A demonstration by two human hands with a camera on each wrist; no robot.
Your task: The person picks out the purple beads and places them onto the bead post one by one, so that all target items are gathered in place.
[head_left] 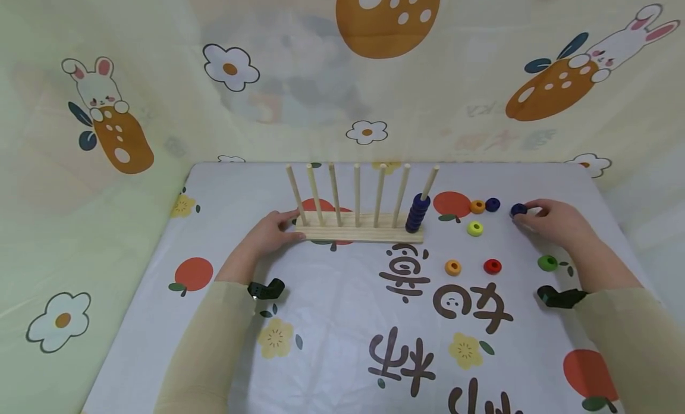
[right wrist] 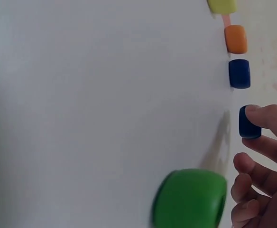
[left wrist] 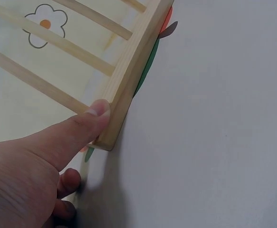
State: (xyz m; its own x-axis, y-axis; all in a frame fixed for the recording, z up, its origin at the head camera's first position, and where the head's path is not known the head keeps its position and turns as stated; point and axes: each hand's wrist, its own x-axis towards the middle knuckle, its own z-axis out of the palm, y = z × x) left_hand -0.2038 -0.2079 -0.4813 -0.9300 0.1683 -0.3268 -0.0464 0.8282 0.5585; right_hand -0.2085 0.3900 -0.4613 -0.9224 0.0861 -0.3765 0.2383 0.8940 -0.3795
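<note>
A wooden peg rack [head_left: 360,234] with several upright pegs stands toward the back of the table. Dark blue beads [head_left: 417,213] are stacked on its rightmost peg; the other pegs are bare. My left hand [head_left: 270,232] grips the left end of the rack's base, thumb [left wrist: 98,111] on the front edge and fingers behind. Over at the right, my right hand [head_left: 556,220] pinches a dark blue bead [right wrist: 249,122] between thumb and index finger, the other fingers loosely curled. Another blue bead [head_left: 492,204] lies just left of it.
Loose beads lie right of the rack: orange [head_left: 477,206], yellow [head_left: 474,228], a second orange one [head_left: 452,267], red [head_left: 493,266] and green [head_left: 547,263]. A printed white cloth [head_left: 332,319] covers the table. Behind it hangs a patterned curtain [head_left: 299,104].
</note>
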